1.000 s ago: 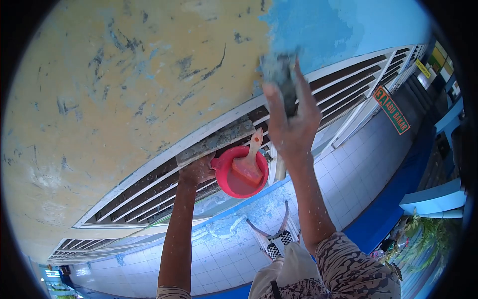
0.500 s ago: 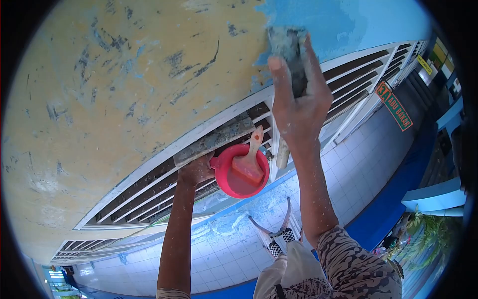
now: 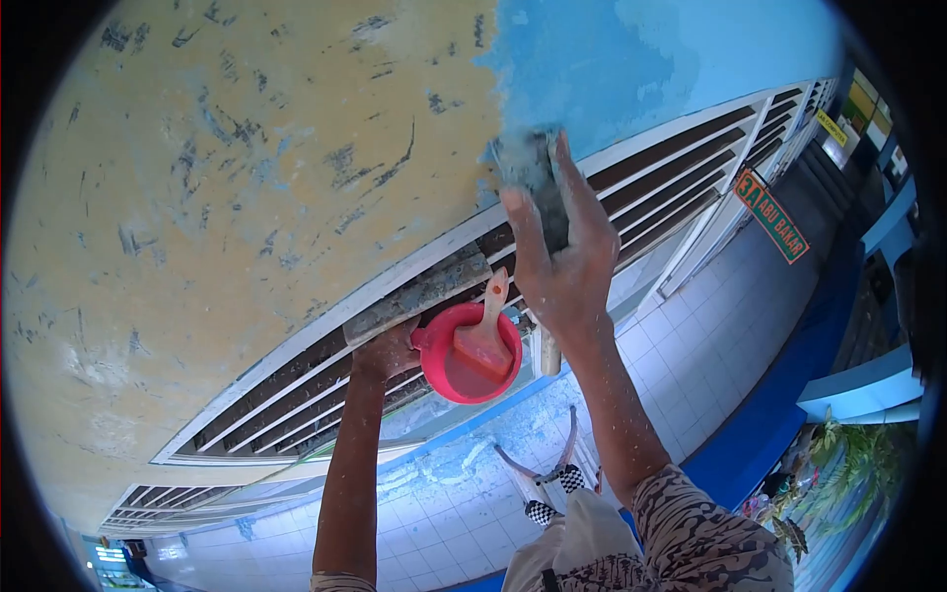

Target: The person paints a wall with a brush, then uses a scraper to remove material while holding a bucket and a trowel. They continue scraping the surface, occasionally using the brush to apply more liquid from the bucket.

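My right hand [image 3: 570, 266] is closed on a scraper [image 3: 538, 178] with a dirty grey blade, fingers stretched along it. Its pale handle [image 3: 550, 352] sticks out below the palm. The blade lies against the wall at the border between bright blue paint [image 3: 592, 79] and scuffed yellow paint [image 3: 326, 109]. Lower left, my left hand [image 3: 387, 352] grips the handle of a red plastic dipper [image 3: 431, 365]. Inside it, a wide paintbrush [image 3: 483, 340] leans in pinkish liquid, handle up. A long putty-smeared strip [image 3: 419, 294] touches my left hand; whether I hold it cannot be told.
A white-framed louvred window [image 3: 286, 400] runs below the painted wall. Underneath is a white tiled surface [image 3: 434, 518] with blue smears. Trestle-like legs [image 3: 538, 469] stand near checkered shoes [image 3: 540, 512]. A hanging sign [image 3: 772, 217] and a plant [image 3: 853, 474] are at the right.
My right hand has moved down and left with the scraper, along the paint border. The dipper sits slightly lower and further left, still in my left hand. The view has shifted a little.
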Tool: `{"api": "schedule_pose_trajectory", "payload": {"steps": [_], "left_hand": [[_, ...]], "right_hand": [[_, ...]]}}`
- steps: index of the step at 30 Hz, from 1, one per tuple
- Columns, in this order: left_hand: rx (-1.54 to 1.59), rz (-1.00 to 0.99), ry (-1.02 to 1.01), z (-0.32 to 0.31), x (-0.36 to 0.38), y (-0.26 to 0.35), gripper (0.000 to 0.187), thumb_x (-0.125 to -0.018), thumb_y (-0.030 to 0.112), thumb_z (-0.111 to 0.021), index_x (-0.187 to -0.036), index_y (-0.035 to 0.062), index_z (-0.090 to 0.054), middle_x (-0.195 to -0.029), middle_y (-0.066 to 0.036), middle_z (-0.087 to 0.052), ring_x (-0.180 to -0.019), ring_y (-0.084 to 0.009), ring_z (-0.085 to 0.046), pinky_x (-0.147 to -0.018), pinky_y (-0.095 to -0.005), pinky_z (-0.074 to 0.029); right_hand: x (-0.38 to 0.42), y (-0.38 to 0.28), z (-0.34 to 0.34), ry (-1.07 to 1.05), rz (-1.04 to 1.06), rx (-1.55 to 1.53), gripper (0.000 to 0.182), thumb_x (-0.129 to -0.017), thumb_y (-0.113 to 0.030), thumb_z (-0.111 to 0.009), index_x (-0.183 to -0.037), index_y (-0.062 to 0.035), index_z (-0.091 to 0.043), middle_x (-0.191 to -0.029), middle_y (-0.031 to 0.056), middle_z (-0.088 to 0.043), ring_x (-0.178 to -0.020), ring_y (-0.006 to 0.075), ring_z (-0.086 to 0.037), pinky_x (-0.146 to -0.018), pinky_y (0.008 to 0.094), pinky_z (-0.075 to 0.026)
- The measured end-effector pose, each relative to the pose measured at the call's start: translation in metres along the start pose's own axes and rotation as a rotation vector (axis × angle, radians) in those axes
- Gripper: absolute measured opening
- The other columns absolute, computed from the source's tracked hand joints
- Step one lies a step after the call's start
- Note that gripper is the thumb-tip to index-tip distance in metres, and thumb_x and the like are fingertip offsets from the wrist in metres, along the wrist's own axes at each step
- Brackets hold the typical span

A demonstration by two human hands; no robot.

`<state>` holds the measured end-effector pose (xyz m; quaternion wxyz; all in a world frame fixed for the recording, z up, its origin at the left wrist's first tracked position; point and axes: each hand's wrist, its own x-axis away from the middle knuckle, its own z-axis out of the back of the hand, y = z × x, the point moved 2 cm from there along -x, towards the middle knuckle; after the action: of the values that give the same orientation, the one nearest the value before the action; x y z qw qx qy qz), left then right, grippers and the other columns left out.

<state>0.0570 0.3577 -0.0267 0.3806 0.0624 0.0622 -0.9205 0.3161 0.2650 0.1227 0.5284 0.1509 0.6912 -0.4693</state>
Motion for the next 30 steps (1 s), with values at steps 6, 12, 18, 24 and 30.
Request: {"api": "schedule_pose_trajectory", "payload": {"steps": [6,12,18,24,30], "left_hand": [[-0.084,0.012,-0.075,-0.003,0.0,-0.002,0.088,-0.062,0.069,-0.073,-0.133,0.0179,-0.06,-0.149,-0.015,-0.045,-0.14,-0.0393,-0.038,-0.117,-0.0586,-0.024],[0.029,-0.009,0.021,-0.009,0.008,-0.002,0.088,-0.065,0.069,-0.071,-0.135,0.0181,-0.059,-0.146,-0.014,-0.048,-0.137,-0.0386,-0.041,-0.116,-0.0558,-0.027],[0.0,-0.062,0.038,-0.003,0.0,-0.003,0.089,-0.065,0.065,-0.074,-0.137,0.0166,-0.057,-0.147,-0.016,-0.048,-0.139,-0.0387,-0.04,-0.118,-0.0555,-0.024],[-0.017,-0.029,-0.018,-0.005,0.007,-0.002,0.092,-0.064,0.063,-0.075,-0.14,0.0162,-0.054,-0.149,-0.016,-0.045,-0.142,-0.0393,-0.036,-0.118,-0.0564,-0.022],[0.025,-0.01,-0.026,-0.005,0.003,-0.002,0.089,-0.064,0.065,-0.074,-0.137,0.0184,-0.058,-0.15,-0.014,-0.044,-0.142,-0.0393,-0.035,-0.119,-0.0559,-0.021]], "right_hand": [[0.003,-0.002,-0.002,-0.004,-0.051,-0.019,0.061,-0.093,-0.025,-0.069,-0.135,0.0148,-0.048,-0.099,0.026,-0.067,-0.085,0.0265,-0.068,-0.072,0.0361,-0.055],[-0.032,-0.003,-0.001,0.053,0.007,0.056,0.06,-0.096,-0.032,-0.067,-0.137,0.0096,-0.052,-0.087,0.016,-0.07,-0.07,0.0114,-0.06,-0.059,0.029,-0.051],[-0.003,-0.007,-0.002,-0.027,-0.093,-0.045,0.062,-0.091,-0.021,-0.071,-0.137,0.0131,-0.047,-0.088,0.0232,-0.064,-0.072,0.0288,-0.065,-0.064,0.0388,-0.053],[0.009,-0.007,0.0,-0.065,-0.135,-0.042,0.06,-0.092,-0.017,-0.071,-0.134,0.017,-0.048,-0.119,0.0319,-0.063,-0.107,0.0295,-0.068,-0.087,0.0375,-0.056],[-0.023,-0.009,-0.002,-0.022,-0.102,-0.033,0.06,-0.089,-0.017,-0.071,-0.135,0.0139,-0.048,-0.095,0.0271,-0.067,-0.082,0.0315,-0.069,-0.07,0.038,-0.055]]}}
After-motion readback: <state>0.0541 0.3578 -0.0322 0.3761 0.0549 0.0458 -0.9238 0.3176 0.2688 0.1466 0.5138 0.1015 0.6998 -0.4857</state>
